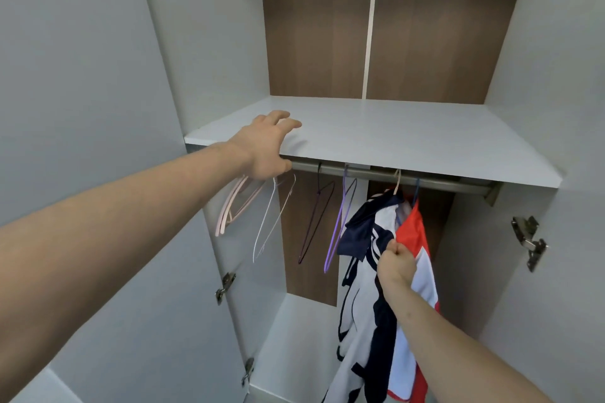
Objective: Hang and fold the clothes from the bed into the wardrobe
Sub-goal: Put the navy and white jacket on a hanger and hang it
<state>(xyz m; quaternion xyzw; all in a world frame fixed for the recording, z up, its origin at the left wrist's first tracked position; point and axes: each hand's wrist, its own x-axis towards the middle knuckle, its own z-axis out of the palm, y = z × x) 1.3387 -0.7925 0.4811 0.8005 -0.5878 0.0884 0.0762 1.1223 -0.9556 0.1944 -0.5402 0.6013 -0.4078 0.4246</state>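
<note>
I face an open wardrobe with a white shelf (409, 137) and a metal rail (370, 173) under it. My left hand (266, 144) rests on the shelf's front edge, fingers spread on top and thumb beneath, holding nothing. My right hand (396, 263) is closed on the fabric of a white and navy garment (363, 314) hanging from the rail on a beige hanger (397, 181). Right behind it hangs a red and white garment (420, 239) on a blue hanger (416, 191).
Empty hangers hang left of the clothes: pink ones (234, 206), a white one (271, 219), a dark purple one (316, 219), a lilac one (340, 222). Both white doors stand open, with hinges on the left (226, 283) and the right (528, 240).
</note>
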